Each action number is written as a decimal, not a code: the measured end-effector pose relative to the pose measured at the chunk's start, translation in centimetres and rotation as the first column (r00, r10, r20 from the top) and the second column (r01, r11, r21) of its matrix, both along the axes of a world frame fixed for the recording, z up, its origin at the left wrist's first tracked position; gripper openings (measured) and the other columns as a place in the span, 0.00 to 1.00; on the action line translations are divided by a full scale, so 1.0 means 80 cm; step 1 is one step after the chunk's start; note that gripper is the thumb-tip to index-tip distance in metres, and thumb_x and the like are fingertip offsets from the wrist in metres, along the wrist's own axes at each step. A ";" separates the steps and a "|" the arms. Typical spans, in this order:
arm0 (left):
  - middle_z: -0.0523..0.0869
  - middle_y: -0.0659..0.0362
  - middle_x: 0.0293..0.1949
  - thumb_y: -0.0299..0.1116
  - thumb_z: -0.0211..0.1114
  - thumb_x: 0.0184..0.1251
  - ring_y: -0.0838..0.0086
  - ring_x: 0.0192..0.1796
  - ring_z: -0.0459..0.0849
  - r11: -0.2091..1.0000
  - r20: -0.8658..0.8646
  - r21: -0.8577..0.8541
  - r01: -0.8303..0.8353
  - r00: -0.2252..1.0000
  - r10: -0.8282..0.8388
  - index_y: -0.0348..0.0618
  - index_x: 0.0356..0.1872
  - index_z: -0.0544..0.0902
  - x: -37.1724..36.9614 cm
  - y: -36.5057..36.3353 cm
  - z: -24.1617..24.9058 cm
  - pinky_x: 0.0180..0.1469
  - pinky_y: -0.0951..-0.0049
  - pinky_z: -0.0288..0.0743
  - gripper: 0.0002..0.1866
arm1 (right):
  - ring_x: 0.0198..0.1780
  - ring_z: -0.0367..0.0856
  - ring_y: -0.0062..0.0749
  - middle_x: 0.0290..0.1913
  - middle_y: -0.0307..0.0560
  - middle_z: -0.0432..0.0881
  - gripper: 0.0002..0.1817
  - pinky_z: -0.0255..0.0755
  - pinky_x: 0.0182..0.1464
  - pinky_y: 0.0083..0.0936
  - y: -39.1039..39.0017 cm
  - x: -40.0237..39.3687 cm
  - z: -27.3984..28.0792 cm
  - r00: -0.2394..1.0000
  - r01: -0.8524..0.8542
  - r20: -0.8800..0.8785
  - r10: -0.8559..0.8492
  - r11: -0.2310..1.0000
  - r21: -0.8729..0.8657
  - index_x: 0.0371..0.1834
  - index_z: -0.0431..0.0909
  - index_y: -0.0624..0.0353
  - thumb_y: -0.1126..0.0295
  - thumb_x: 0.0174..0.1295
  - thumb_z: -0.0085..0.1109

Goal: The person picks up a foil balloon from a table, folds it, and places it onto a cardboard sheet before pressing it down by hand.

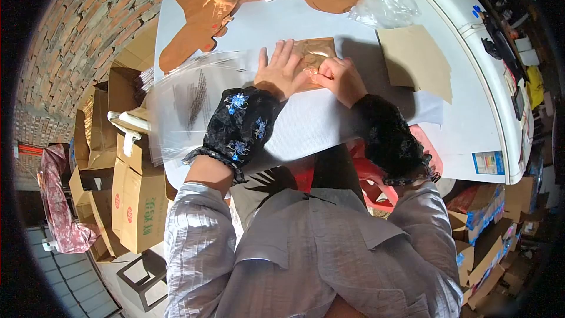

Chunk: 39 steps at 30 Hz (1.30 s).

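A flat, shiny copper-coloured foil packet [318, 47] lies on the white table under my hands. My left hand [278, 73] rests across its left side, fingers stretched out and flat. My right hand [342, 80] is at the packet's lower right, with thumb and fingers pinched together. Something small and shiny shows by those fingertips, but I cannot make out what it is. Both forearms wear dark sleeve covers, the left [238, 123] with blue flowers. To the left of my left hand lies a stack of clear plastic bags [194, 97].
Copper foil sheets [194, 29] spread over the table's far side, near crumpled clear plastic [388, 0]. A tan cardboard sheet [415, 59] lies right of my right hand. Cardboard boxes [138, 200] stand left of the table [294, 132], beside a brick wall [88, 35]. Something red [376, 176] sits below the table's edge.
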State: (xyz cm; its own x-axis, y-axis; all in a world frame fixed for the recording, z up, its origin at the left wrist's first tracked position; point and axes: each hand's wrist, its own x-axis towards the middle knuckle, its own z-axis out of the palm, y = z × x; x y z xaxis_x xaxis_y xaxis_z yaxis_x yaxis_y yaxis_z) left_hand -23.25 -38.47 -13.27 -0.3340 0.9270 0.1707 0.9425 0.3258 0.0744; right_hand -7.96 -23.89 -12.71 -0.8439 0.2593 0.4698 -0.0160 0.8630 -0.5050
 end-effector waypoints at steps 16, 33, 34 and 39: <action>0.52 0.52 0.79 0.64 0.42 0.73 0.58 0.81 0.48 1.000 -0.047 0.026 0.000 0.999 0.002 0.51 0.70 0.68 0.001 -0.002 -0.004 0.75 0.38 0.40 0.35 | 0.47 0.79 0.36 0.42 0.39 0.81 0.07 0.73 0.54 0.36 -0.018 0.024 0.003 0.988 -0.154 0.074 0.137 0.934 0.322 0.39 0.83 0.54 0.69 0.58 0.64; 0.55 0.51 0.78 0.63 0.43 0.74 0.58 0.80 0.50 1.000 -0.078 0.019 -0.011 0.997 0.012 0.52 0.71 0.68 0.003 0.000 0.000 0.75 0.39 0.43 0.34 | 0.59 0.77 0.45 0.54 0.51 0.81 0.17 0.70 0.63 0.41 0.005 0.062 0.016 0.997 0.033 0.047 -0.061 0.890 0.455 0.54 0.76 0.58 0.67 0.63 0.62; 0.55 0.51 0.78 0.63 0.43 0.74 0.58 0.80 0.50 1.000 -0.064 0.029 -0.008 0.998 0.010 0.51 0.70 0.68 0.004 -0.001 -0.002 0.75 0.39 0.43 0.34 | 0.59 0.77 0.45 0.55 0.50 0.80 0.17 0.71 0.62 0.41 0.011 0.056 0.016 0.998 0.045 0.012 -0.054 0.920 0.389 0.54 0.77 0.58 0.66 0.63 0.62; 0.57 0.48 0.77 0.60 0.48 0.73 0.55 0.79 0.51 0.989 -0.035 0.141 0.052 0.998 -0.048 0.48 0.67 0.70 -0.003 -0.001 -0.009 0.76 0.41 0.44 0.32 | 0.65 0.74 0.48 0.64 0.48 0.77 0.21 0.70 0.65 0.39 0.027 0.042 -0.010 1.000 0.004 0.016 -0.010 0.940 0.342 0.59 0.76 0.57 0.63 0.64 0.63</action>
